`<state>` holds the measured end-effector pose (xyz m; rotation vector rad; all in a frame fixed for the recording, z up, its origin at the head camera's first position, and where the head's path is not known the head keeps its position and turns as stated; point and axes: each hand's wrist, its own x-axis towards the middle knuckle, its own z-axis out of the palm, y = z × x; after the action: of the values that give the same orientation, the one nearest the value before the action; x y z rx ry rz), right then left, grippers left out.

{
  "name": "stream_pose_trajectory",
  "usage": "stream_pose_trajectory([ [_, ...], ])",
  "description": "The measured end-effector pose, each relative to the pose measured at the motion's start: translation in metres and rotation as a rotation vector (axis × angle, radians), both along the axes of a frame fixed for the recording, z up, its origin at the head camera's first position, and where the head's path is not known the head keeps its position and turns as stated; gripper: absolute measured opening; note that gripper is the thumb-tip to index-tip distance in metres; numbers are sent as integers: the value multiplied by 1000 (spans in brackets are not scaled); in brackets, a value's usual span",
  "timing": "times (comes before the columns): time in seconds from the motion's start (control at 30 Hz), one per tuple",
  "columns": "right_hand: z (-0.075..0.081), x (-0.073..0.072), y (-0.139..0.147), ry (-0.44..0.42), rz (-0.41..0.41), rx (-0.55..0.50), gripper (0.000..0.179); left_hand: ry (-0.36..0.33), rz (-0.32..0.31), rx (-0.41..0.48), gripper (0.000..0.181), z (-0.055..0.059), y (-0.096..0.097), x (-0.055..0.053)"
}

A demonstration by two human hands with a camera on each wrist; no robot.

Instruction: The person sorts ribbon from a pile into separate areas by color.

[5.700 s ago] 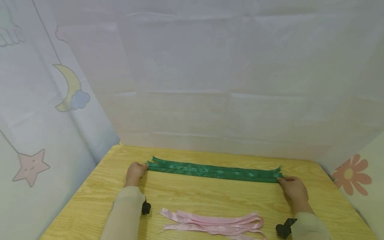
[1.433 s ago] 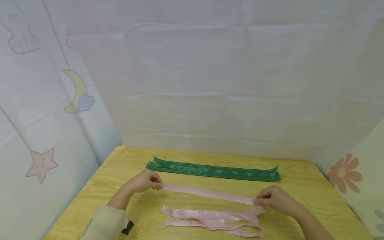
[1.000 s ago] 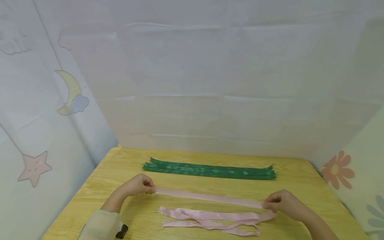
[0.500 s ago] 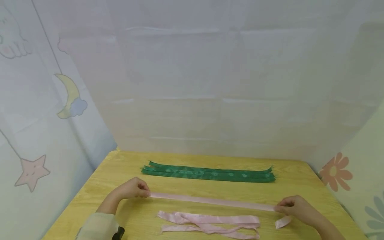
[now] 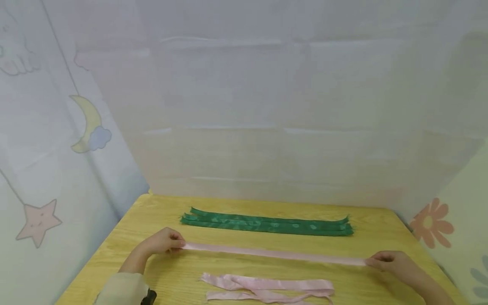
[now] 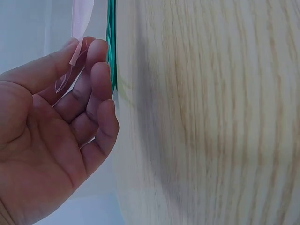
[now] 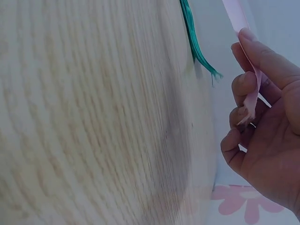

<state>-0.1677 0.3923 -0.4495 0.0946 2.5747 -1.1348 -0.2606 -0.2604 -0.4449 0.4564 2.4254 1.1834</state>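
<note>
A pink ribbon (image 5: 274,253) is stretched straight between my two hands, above the table. My left hand (image 5: 164,241) pinches its left end between thumb and forefinger; a frayed tip (image 6: 76,58) pokes out in the left wrist view. Near the other end my right hand (image 5: 396,264) pinches it, and a short frayed tail (image 7: 251,101) hangs down past the fingers in the right wrist view. Beyond the stretched ribbon lie several green ribbons (image 5: 267,224), side by side and flat. Closer to me is a loose, overlapping pile of pink ribbons (image 5: 267,284), cut off by the lower frame edge.
The wooden table (image 5: 183,279) ends at a pale fabric backdrop (image 5: 244,161) at the back. Printed side walls with a moon (image 5: 89,116) and a flower (image 5: 431,222) stand left and right. A black wrist mount (image 5: 148,297) shows at my left cuff.
Earlier both hands were at the ends of the green ribbons. Since then they have taken one pink ribbon from the pile and spread apart, my right hand sliding outward toward its end.
</note>
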Motion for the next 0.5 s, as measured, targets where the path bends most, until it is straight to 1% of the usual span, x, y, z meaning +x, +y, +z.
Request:
stream_pose_trajectory([
  [0.1, 0, -1, 4, -28, -45, -2, 43, -16, 18, 15, 17, 2, -1, 0],
  [0.2, -1, -1, 8, -43, -56, -11, 45, -28, 37, 29, 17, 3, 0, 1],
  [0.27, -4, 0, 11, -52, -68, -19, 47, -23, 54, 20, 17, 4, 1, 3],
  [0.37, -10, 1, 17, -73, -74, -95, 46, -8, 86, 7, 17, 3, 2, 6],
  [0.5, -17, 4, 23, -101, -65, -239, 39, 9, 145, -7, 17, 0, 2, 7],
])
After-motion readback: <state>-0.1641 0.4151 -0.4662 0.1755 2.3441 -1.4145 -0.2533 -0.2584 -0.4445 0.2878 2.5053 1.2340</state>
